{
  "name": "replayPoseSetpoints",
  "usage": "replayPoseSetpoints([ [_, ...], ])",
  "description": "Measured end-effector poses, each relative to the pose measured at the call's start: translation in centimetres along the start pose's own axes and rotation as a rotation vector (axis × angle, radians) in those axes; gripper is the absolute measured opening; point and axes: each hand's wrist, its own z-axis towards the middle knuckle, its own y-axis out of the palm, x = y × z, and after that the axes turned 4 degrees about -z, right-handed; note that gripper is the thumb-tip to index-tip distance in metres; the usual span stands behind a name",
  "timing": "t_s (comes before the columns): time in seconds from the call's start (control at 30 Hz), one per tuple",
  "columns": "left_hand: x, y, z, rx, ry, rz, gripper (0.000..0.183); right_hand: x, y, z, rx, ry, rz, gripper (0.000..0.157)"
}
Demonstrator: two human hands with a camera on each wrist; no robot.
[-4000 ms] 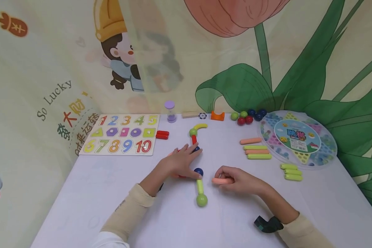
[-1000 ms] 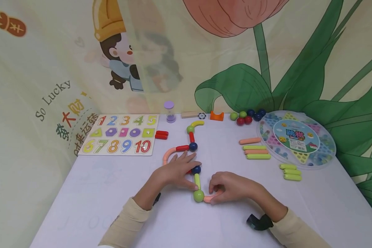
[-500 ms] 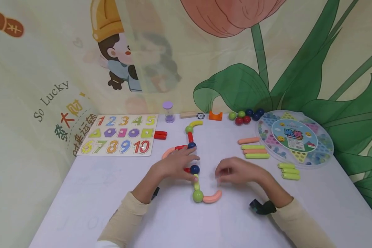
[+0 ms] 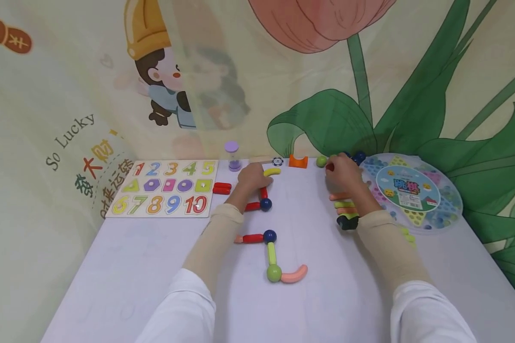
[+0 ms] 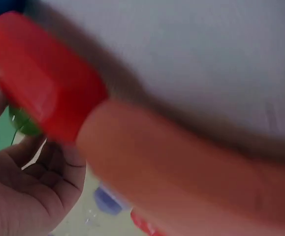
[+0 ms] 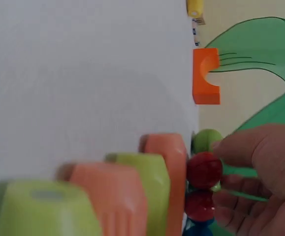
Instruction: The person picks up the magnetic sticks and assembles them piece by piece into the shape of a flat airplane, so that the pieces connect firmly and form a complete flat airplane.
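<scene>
A chain of balls and sticks lies on the white table. At its near end, a curved pink stick (image 4: 294,275) joins a green ball (image 4: 274,273), then a light green stick (image 4: 272,253), a blue ball (image 4: 270,236) and a red stick (image 4: 253,238). My left hand (image 4: 252,181) is at the far end beside the curved yellow stick (image 4: 272,171); its fingers curl round a green ball (image 5: 24,122) in the left wrist view. My right hand (image 4: 344,172) is at the loose balls, thumb and fingers about a red ball (image 6: 205,169). My left arm hides the chain's curved pink middle.
A number puzzle board (image 4: 163,188) lies left, with two red sticks (image 4: 221,188) beside it. Along the back stand an hourglass (image 4: 232,156) and an orange block (image 4: 298,161). Loose sticks (image 4: 345,205) lie under my right wrist, near the round game box (image 4: 412,190).
The curved pink stick has joined the near green ball and my right hand has let go of it, moving away to the loose balls. My left hand has moved from the chain's middle to its far end.
</scene>
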Motion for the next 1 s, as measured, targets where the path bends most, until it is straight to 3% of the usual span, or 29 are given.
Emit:
replayPoseSetpoints([
  [0.2,0.1,0.9,0.7,0.061,0.001,-0.047,0.022,-0.4,0.2,0.4,0.007,-0.015,-0.097,0.020],
  [0.33,0.0,0.9,0.7,0.053,0.011,-0.123,0.026,-1.0,0.3,0.8,-0.040,0.000,-0.108,0.010],
  [0.6,-0.2,0.9,0.5,0.033,0.058,-0.164,0.028,-6.0,2.7,2.1,-0.288,-0.037,0.147,0.035],
  [0.8,-0.3,1.1,0.5,0.058,0.079,-0.140,0.026,-8.5,4.2,2.9,-0.198,-0.092,0.239,0.035],
  [0.9,-0.3,1.1,0.5,0.062,0.074,-0.143,0.028,-8.2,4.0,2.6,-0.171,-0.079,0.278,0.037],
  [1.0,-0.4,1.1,0.2,0.076,0.089,-0.131,0.034,-6.5,3.0,1.7,-0.106,-0.070,0.271,0.033],
])
